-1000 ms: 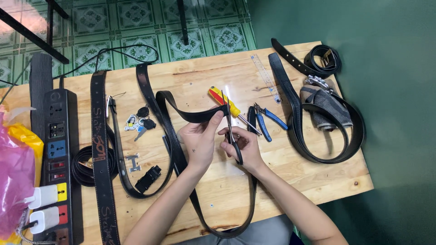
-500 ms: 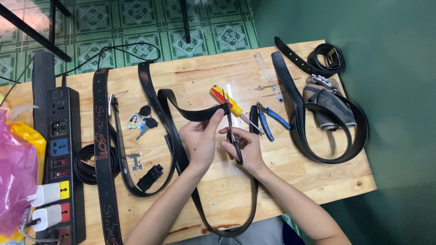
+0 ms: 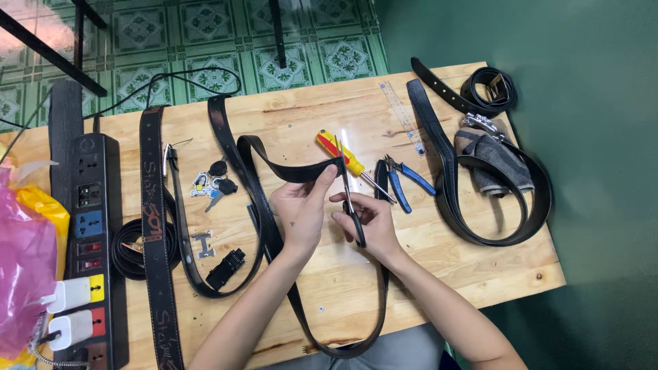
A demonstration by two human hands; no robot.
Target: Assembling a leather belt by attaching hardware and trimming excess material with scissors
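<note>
Over the pale wooden tabletop [image 3: 480, 274], the left hand [image 3: 301, 209] pinches the raised end of a long black leather belt [image 3: 291, 171] between thumb and fingers, keeping it taut and off the wood so it meets the blades. The right hand [image 3: 367, 223] is closed through the handles of black scissors [image 3: 349, 199], blades upright against that belt end. A yellow-and-red screwdriver [image 3: 343, 154] and blue-handled pliers [image 3: 404, 181] lie just beyond, within reach.

Far out past my left hand [image 3: 301, 212], a crumpled pink bag [image 3: 24, 274] over a yellow bag [image 3: 51, 212] at the table's edge. That's it — no labels, signs or screens showing.
</note>
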